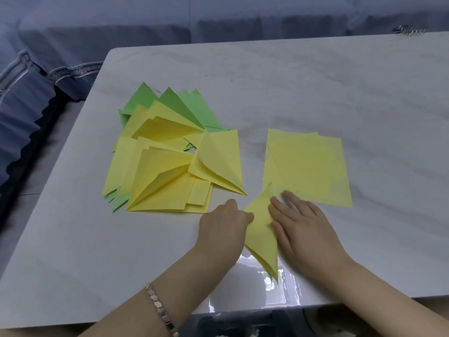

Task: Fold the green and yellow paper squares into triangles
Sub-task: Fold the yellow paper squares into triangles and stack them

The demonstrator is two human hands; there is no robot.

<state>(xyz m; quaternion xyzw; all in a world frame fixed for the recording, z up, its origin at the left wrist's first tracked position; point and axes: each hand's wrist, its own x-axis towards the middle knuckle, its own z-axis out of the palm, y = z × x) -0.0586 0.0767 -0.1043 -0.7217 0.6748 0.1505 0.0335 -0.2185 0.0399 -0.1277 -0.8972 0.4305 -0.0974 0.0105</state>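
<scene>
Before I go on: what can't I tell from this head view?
Head view: whether the left hand pinches or just presses the yellow triangle; its own knuckles hide the fingertips.
Head view: how many sheets the stack of yellow squares holds; they overlap.
Head view: the green triangles' count; the folded yellow pile covers them.
Head view: the shiny object at top right; too small, blurred.

Soft even light, white glare low on the table (328,88) (corners bow, slightly blurred)
</scene>
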